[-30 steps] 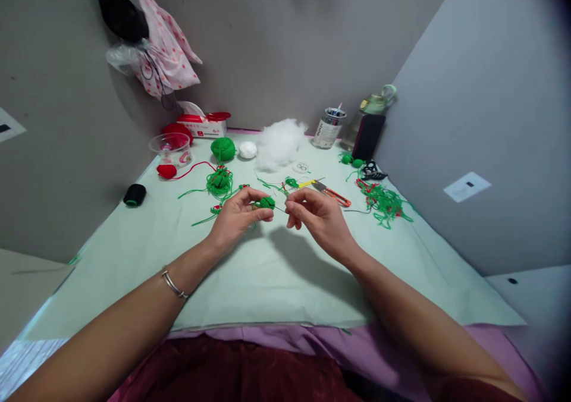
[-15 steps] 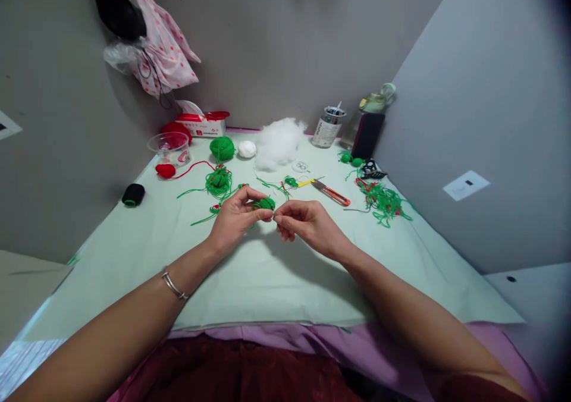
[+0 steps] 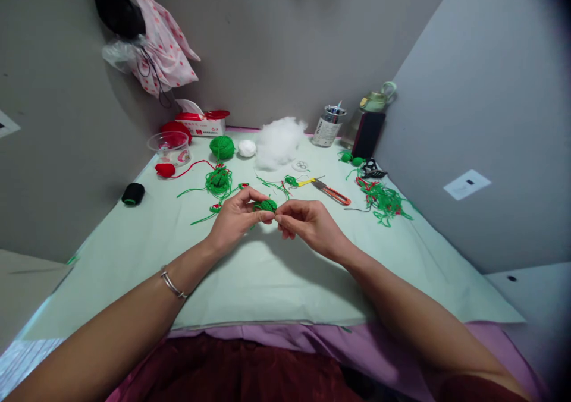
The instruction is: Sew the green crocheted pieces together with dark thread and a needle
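A small green crocheted piece [image 3: 268,205] is held between the thumb and fingers of my left hand [image 3: 236,216]. My right hand [image 3: 307,222] pinches at the right end of that piece, its fingertips meeting the left thumb. Whatever lies in the right pinch is too small to make out. Behind the hands lie thread snips [image 3: 332,192] with orange handles, next to a thin yellow tool [image 3: 306,182]. Left of the hands are small red, white and green crocheted bits [image 3: 216,208] and a tangle of green yarn [image 3: 218,179].
White stuffing [image 3: 280,143], a green yarn ball [image 3: 222,147] and a white ball [image 3: 247,148] sit at the back. A black thread spool [image 3: 132,194] and a clear tub [image 3: 169,149] stand left. Right are yarn scraps [image 3: 384,203], a pen jar [image 3: 329,127] and a phone [image 3: 368,135].
Both hands stay almost in place. The green crocheted piece has turned slightly between the fingers, and the right fingertips have shifted a touch to the right.
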The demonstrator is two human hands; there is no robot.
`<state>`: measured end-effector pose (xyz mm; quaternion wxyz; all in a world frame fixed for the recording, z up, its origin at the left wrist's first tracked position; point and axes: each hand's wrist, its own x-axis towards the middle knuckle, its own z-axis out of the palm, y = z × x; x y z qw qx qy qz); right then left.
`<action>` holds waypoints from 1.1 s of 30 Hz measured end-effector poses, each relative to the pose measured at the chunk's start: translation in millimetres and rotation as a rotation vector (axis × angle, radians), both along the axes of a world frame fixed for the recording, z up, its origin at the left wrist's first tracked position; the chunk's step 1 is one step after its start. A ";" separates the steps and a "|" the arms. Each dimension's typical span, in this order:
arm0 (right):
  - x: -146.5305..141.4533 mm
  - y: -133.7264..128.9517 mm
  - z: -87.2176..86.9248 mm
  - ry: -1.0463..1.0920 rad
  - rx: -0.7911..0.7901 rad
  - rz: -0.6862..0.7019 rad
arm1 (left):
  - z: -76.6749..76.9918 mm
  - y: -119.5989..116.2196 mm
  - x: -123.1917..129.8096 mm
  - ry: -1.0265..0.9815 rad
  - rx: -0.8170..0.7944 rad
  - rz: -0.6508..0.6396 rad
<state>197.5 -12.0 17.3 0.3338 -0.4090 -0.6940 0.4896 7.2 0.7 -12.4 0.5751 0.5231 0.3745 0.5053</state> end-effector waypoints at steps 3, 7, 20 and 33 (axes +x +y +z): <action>0.1 1.0 -0.9 0.019 0.031 -0.008 | -0.4 -0.4 0.0 -0.004 0.011 -0.006; 2.6 3.8 -0.7 0.048 -0.004 0.044 | -0.3 -0.7 -0.6 -0.010 0.003 0.002; 7.3 7.1 5.3 0.028 -0.140 0.075 | 0.4 4.0 -5.0 -0.034 0.088 0.019; 6.5 7.5 2.5 0.072 -0.252 0.034 | -3.9 2.2 -4.7 0.077 0.240 0.092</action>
